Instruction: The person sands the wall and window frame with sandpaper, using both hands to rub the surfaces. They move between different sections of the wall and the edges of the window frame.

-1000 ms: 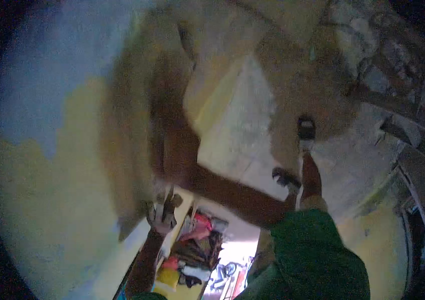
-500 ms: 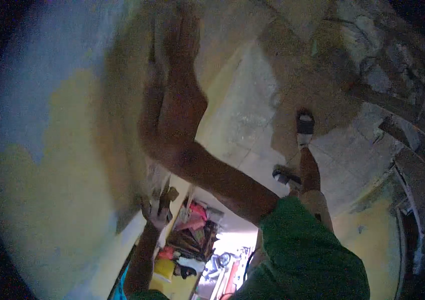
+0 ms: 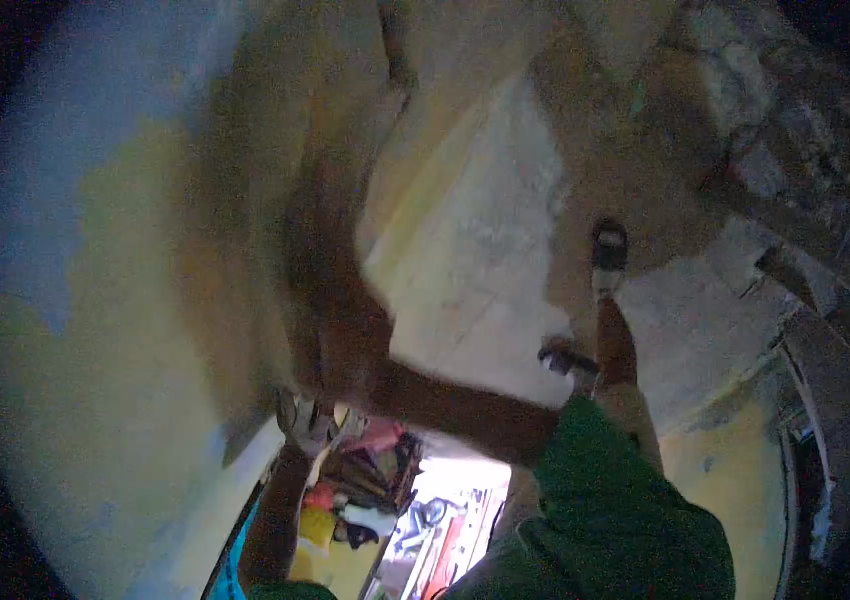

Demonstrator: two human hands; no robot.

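Note:
My right arm comes out of the green sleeve (image 3: 635, 500), bends at the elbow and reaches up along the wall (image 3: 115, 390). Motion smears my right hand (image 3: 340, 150) into the brownish area, so its fingers do not show. Beyond it, near the top edge, is a narrow dark strip (image 3: 393, 40). Lower down, close to the wall, my left hand (image 3: 307, 422) has its fingers curled at a pale object (image 3: 350, 422). I cannot tell what that object is. A blurred brownish patch (image 3: 210, 230) covers the wall beside the right arm.
Feet in dark sandals (image 3: 609, 240) stand on the pale floor (image 3: 475, 270), which has a dark stain (image 3: 665, 200). Debris and boards (image 3: 815, 230) lie at the right. Below are piled cloths and a yellow item (image 3: 315, 530), beside a bright opening (image 3: 460, 480).
My right elbow has dropped slightly, and the forearm and hand have become heavily blurred against the wall. My left hand has stayed nearly where it was, tilted a little differently.

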